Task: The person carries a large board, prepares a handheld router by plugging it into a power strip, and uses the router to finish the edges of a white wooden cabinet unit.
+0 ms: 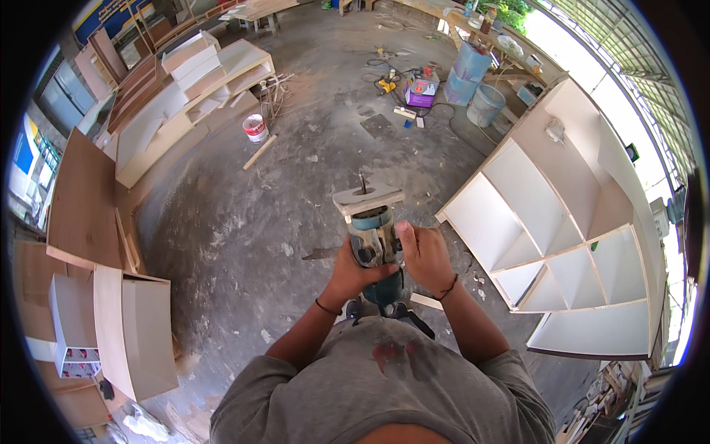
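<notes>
A trim router [379, 248] with a dark teal body is held in front of my chest. Its flat, worn base plate [367, 198] faces away from me, and a thin bit [363, 183] sticks out through the middle. My left hand [350, 272] is wrapped round the left side of the body, thumb across it. On the other side my right hand [427, 255] is closed against the router near its base, thumb pointing forward and fingers curled. What those fingers press on is hidden.
White-lined shelving [543, 222] stands close on the right, wooden cabinets [133, 333] on the left. Ahead on the floor are a paint bucket [255, 127], a wood strip [259, 152], a purple box [421, 90], cords and blue containers [467, 72]. A wood scrap [427, 301] lies near my feet.
</notes>
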Demonstrator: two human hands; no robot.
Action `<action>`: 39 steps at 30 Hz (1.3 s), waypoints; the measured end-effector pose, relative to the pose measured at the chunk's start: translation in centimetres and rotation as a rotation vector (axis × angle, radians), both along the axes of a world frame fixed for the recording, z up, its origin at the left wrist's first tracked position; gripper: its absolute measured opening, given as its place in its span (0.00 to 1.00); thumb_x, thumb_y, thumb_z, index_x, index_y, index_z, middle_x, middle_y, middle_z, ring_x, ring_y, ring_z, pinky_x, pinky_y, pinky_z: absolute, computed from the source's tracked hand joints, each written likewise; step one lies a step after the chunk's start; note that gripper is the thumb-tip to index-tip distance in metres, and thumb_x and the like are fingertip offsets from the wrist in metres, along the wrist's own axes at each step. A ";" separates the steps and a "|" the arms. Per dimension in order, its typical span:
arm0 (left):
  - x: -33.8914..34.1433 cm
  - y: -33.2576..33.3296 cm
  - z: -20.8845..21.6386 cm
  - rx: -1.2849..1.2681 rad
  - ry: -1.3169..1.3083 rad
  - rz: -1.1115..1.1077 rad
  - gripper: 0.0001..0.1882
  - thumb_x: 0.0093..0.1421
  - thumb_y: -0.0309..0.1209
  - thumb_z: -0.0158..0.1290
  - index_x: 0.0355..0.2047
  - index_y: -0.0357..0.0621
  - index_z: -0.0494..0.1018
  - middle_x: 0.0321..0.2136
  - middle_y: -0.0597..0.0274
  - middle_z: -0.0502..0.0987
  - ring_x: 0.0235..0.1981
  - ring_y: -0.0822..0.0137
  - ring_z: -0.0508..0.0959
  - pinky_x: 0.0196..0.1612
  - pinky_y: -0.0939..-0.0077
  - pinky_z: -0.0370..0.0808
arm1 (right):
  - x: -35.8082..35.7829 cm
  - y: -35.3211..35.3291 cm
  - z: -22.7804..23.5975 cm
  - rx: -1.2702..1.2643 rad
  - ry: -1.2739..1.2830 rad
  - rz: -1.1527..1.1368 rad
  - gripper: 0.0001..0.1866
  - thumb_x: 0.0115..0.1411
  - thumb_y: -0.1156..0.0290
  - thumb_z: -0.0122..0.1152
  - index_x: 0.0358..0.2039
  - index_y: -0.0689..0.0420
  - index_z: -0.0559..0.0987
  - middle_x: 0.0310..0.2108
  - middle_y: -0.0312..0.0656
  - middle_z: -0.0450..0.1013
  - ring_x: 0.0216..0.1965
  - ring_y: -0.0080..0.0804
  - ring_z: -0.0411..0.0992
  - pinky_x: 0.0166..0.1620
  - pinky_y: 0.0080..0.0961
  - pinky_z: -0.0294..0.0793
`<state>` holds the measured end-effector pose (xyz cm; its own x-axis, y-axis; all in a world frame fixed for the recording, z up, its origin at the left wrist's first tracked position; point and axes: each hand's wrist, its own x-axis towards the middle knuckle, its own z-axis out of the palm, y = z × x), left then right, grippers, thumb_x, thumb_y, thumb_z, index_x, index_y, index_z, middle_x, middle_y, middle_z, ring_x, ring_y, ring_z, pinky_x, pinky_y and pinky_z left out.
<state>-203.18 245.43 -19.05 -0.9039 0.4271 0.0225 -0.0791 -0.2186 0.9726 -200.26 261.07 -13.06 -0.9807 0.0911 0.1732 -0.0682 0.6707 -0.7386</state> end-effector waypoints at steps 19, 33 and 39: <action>-1.9 -0.4 0.6 0.329 -0.413 -0.214 0.30 0.43 0.22 0.63 0.49 0.40 0.67 0.40 0.64 0.75 0.41 0.71 0.75 0.46 0.75 0.71 | -4.3 -0.5 -0.2 0.134 0.370 0.145 0.17 0.60 0.67 0.47 0.16 0.61 0.70 0.15 0.48 0.67 0.18 0.50 0.68 0.22 0.40 0.66; -7.1 2.2 -0.9 0.278 -0.197 -0.238 0.36 0.55 0.37 0.57 0.58 0.38 0.54 0.50 0.56 0.67 0.52 0.63 0.68 0.55 0.70 0.65 | -6.7 4.0 -8.5 -1.310 -0.366 0.232 0.34 0.63 0.42 0.41 0.58 0.57 0.62 0.46 0.36 0.68 0.42 0.23 0.69 0.43 0.22 0.70; -12.5 5.6 -1.6 -0.619 0.426 0.098 0.26 0.62 0.52 0.43 0.41 0.38 0.67 0.40 0.45 0.71 0.41 0.48 0.73 0.42 0.62 0.69 | -9.1 5.6 -7.7 -1.279 -0.238 0.303 0.39 0.49 0.54 0.67 0.55 0.62 0.62 0.47 0.43 0.68 0.46 0.31 0.70 0.48 0.27 0.71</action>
